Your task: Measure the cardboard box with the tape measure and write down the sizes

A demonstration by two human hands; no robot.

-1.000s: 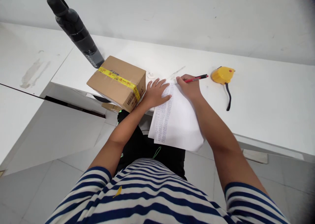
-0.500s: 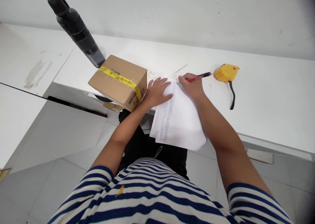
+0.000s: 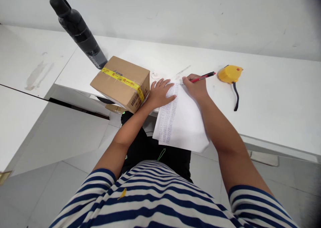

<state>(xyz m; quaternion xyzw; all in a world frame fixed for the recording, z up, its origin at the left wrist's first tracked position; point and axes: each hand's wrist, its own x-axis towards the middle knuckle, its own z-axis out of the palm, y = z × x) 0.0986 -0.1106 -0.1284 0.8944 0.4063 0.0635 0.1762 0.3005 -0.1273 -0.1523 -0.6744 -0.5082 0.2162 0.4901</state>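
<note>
White sheets of paper (image 3: 189,121) lie over the front edge of the desk, with columns of small blue writing down their left side. My left hand (image 3: 161,93) rests flat on the paper's upper left, fingers spread. In my right hand (image 3: 197,87) is a red and black pen (image 3: 203,77), gripped near its tip at the top of the writing; the tip itself is hard to see. Just left of my left hand sits a cardboard box (image 3: 122,84) with yellow printed tape across it.
A dark water bottle (image 3: 80,34) stands behind the box. To the right of my right hand lies a yellow tape measure (image 3: 229,74) with a black strap. The white desk (image 3: 276,97) runs along a wall, and a small white scrap (image 3: 154,75) lies near my left fingertips.
Almost nothing differs. My right forearm has shifted very slightly left; both hands stay where they were on the paper, with the pen still held.
</note>
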